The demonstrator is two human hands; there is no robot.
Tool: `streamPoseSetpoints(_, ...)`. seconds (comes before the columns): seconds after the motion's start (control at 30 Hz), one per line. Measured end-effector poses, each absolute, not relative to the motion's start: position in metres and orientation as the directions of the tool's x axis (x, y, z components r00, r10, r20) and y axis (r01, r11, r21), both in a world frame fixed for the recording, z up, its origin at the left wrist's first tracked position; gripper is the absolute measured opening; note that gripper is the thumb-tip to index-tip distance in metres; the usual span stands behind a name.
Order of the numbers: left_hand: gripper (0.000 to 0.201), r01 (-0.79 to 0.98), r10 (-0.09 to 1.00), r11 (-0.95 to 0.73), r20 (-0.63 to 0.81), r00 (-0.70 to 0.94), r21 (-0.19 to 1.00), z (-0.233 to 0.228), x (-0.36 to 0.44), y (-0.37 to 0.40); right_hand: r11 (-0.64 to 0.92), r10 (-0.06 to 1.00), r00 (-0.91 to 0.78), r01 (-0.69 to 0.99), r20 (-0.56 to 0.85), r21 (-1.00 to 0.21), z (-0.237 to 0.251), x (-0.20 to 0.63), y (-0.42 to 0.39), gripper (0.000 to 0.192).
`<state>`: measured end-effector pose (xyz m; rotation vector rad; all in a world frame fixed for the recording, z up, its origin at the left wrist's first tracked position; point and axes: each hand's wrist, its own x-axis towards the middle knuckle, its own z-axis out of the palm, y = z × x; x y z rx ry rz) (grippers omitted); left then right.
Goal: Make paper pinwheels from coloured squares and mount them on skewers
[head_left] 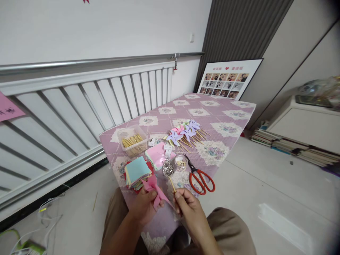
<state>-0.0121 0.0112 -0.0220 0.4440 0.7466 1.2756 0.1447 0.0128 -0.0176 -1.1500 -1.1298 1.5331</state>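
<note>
My left hand is closed on a pink paper pinwheel, its blades folded and pointing outward. Between the thumb and fingers of my right hand is a thin wooden stick, slanting up toward a pile of silvery pins. The pinwheel's lower tip reaches close to my right fingers; whether they touch is hard to tell. Just beyond my left hand lies a stack of coloured paper squares, light blue on top. Red-handled scissors lie to the right of the pins, beside a small round container of little pale pieces.
A clear plastic box of wooden sticks stands at the table's left. Pink paper sheets lie near the middle. Several finished pinwheels on sticks rest farther back. A white radiator runs along the left, and a photo board stands behind the table.
</note>
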Motion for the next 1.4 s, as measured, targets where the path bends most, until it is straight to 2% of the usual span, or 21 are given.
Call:
streamPoseSetpoints(0.1, 0.032, -0.748, 0.962, 0.240, -0.052, 0.267, 0.619, -0.019, -0.010, 0.015, -0.166, 0.964, -0.223, -0.083, -0.144, -0.983, -0.008, 0.145, 0.007, 0.032)
streamPoseSetpoints(0.23, 0.026, -0.733, 0.950, 0.160, 0.098, 0.295, 0.661, -0.019, -0.014, 0.020, -0.114, 0.959, -0.266, -0.059, -0.095, -0.992, 0.007, 0.143, 0.001, 0.027)
streamPoseSetpoints(0.6, 0.022, -0.717, 0.914, 0.050, 0.257, 0.313, 0.695, -0.011, -0.026, 0.015, -0.028, 0.940, -0.338, 0.055, -0.045, -0.998, 0.035, 0.131, -0.016, 0.020)
streamPoseSetpoints(0.73, 0.015, -0.728, 0.914, 0.064, 0.253, 0.318, 0.683, -0.014, -0.026, 0.014, 0.014, 0.939, -0.344, 0.076, -0.013, -0.997, 0.037, 0.129, -0.016, 0.019)
streamPoseSetpoints(0.93, 0.020, -0.738, 0.934, 0.021, 0.251, 0.255, 0.674, -0.017, -0.026, 0.014, -0.056, 0.930, -0.362, 0.025, -0.061, -0.998, 0.031, 0.126, -0.014, 0.020)
streamPoseSetpoints(1.2, 0.029, -0.721, 0.965, 0.056, 0.147, 0.216, 0.691, -0.012, -0.026, 0.012, -0.092, 0.929, -0.358, 0.034, -0.098, -0.995, 0.027, 0.123, -0.013, 0.024)
streamPoseSetpoints(1.4, 0.026, -0.736, 0.968, 0.056, 0.143, 0.205, 0.675, -0.014, -0.025, 0.011, -0.085, 0.926, -0.368, 0.024, -0.088, -0.996, 0.027, 0.122, -0.013, 0.023)
